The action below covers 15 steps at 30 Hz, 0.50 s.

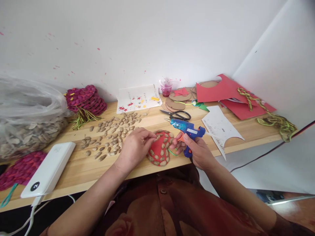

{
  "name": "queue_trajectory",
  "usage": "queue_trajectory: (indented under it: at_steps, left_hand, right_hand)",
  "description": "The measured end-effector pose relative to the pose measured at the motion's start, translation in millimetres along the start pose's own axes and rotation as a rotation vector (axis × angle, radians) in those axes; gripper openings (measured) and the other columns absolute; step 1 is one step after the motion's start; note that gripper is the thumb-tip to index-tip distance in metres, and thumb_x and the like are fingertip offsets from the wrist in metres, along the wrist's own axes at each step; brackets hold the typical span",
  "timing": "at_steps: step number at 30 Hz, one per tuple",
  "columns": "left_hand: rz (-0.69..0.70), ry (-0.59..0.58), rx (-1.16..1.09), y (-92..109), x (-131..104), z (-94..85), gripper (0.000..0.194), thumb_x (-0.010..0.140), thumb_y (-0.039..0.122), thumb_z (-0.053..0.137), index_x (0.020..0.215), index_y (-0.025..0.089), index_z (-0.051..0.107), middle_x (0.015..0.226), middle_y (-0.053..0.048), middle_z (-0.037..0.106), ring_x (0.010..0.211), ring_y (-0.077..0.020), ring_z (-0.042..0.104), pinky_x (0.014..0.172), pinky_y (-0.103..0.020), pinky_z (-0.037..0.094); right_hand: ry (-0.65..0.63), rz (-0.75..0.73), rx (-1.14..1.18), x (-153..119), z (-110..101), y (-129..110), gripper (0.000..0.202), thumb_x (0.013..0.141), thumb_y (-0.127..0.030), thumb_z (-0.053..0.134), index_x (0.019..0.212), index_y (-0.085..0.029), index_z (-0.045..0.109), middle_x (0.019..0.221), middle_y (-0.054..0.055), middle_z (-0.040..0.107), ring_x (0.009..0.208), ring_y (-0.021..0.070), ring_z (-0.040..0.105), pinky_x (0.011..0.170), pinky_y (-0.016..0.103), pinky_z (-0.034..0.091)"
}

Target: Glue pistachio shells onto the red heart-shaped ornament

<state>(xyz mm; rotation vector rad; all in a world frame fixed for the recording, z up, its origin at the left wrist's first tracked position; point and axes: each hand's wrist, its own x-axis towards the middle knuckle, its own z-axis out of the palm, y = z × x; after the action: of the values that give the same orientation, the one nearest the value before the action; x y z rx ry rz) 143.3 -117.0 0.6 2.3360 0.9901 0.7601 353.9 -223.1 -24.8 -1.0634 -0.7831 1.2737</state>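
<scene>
A red disc (pixel 157 145) lies at the table's front edge, with peanut shells (pixel 162 163) set round its rim and some further in. My left hand (pixel 137 144) reaches over the disc's left side, thumb and forefinger pinched on a peanut shell at the upper rim. In my right hand (pixel 197 149) is a blue hot glue gun (pixel 188 128), its nozzle pointing left above the disc. Its orange trigger is under my fingers. A green cord shows beside the disc, partly hidden by my right hand. Loose peanut shells (pixel 114 142) are scattered left of my left hand.
Black-handled scissors (pixel 180 115) lie behind the glue gun. Cardboard discs (pixel 174 104), red card scraps (pixel 216 91) and a stained white sheet (pixel 219 124) lie right. A white power bank (pixel 49 168), a bag of shells (pixel 31 131) and stacked purple discs (pixel 86 98) are left.
</scene>
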Motion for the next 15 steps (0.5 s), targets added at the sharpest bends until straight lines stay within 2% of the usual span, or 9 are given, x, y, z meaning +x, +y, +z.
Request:
queue_trajectory:
  at_steps: [3, 7, 10, 15]
  left_hand:
    - [0.075, -0.034, 0.163, 3, 4, 4.6, 0.010, 0.089, 0.015, 0.066, 0.085, 0.019, 0.074, 0.087, -0.004, 0.072, 0.085, -0.0191, 0.064, 0.081, -0.033, 0.050]
    - [0.101, -0.104, 0.312, 9, 9, 10.1, 0.010, 0.090, 0.019, 0.066, 0.085, 0.018, 0.075, 0.087, -0.006, 0.071, 0.085, -0.0230, 0.063, 0.082, -0.037, 0.050]
    - [0.099, -0.144, 0.375, 13, 12, 12.6, 0.013, 0.092, 0.021, 0.065, 0.086, 0.018, 0.076, 0.088, -0.008, 0.071, 0.087, -0.0247, 0.062, 0.083, -0.039, 0.051]
    - [0.092, -0.186, 0.437, 17, 15, 14.6, 0.016, 0.093, 0.022, 0.063, 0.087, 0.017, 0.076, 0.090, -0.009, 0.071, 0.089, -0.0259, 0.063, 0.086, -0.040, 0.051]
  right_hand:
    - [0.029, -0.002, -0.007, -8, -1, -3, 0.030, 0.091, -0.052, 0.065, 0.098, -0.024, 0.064, 0.083, 0.002, 0.072, 0.074, 0.0192, 0.073, 0.061, 0.029, 0.056]
    - [0.083, 0.016, -0.054, -23, -8, -12, 0.027, 0.092, -0.050, 0.065, 0.099, -0.023, 0.063, 0.073, -0.001, 0.069, 0.061, 0.0149, 0.069, 0.051, 0.024, 0.049]
    - [0.123, 0.008, -0.182, -35, -17, -22, 0.028, 0.092, -0.050, 0.066, 0.100, -0.023, 0.064, 0.069, -0.002, 0.066, 0.052, 0.0118, 0.062, 0.046, 0.023, 0.045]
    - [0.189, -0.075, -0.391, -45, -32, -35, 0.026, 0.094, -0.049, 0.064, 0.098, -0.024, 0.065, 0.064, -0.004, 0.061, 0.048, 0.0097, 0.055, 0.047, 0.024, 0.044]
